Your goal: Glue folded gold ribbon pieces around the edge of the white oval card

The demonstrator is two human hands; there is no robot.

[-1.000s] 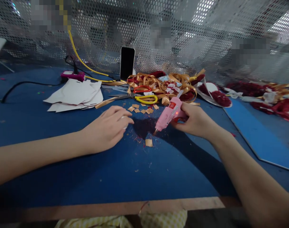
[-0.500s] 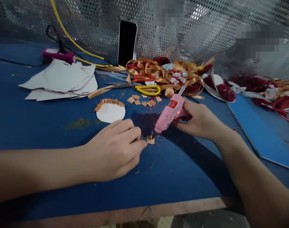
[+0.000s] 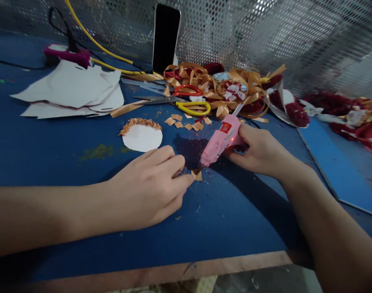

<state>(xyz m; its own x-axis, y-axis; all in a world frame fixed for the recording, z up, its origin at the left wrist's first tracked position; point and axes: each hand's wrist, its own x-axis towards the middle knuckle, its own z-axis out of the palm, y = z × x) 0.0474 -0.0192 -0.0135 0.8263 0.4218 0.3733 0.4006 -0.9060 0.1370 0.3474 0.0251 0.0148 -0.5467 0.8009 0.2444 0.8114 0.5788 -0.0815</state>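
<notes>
My right hand (image 3: pixel 259 152) is wrapped round a pink glue gun (image 3: pixel 220 140), its nozzle pointing down at a small gold ribbon square (image 3: pixel 198 176) on the blue table. My left hand (image 3: pixel 152 189) has its fingers bent together, with a fingertip at the left edge of that square. Beyond my left hand lies a white paper oval (image 3: pixel 142 137) with curled gold ribbon pieces along its top edge. Several loose gold squares (image 3: pixel 178 124) lie behind the glue gun's nozzle.
Scissors (image 3: pixel 193 108) with red and yellow handles lie before a heap of gold ribbon (image 3: pixel 247 87). White paper shapes (image 3: pixel 73 87), a purple power socket (image 3: pixel 66 55) and an upright phone (image 3: pixel 165 38) stand or lie behind. A blue board (image 3: pixel 335 162) is at right.
The view has shifted slightly, so objects at the back appear higher. The glue gun's nozzle and my left fingertips are now closer together over the gold square.
</notes>
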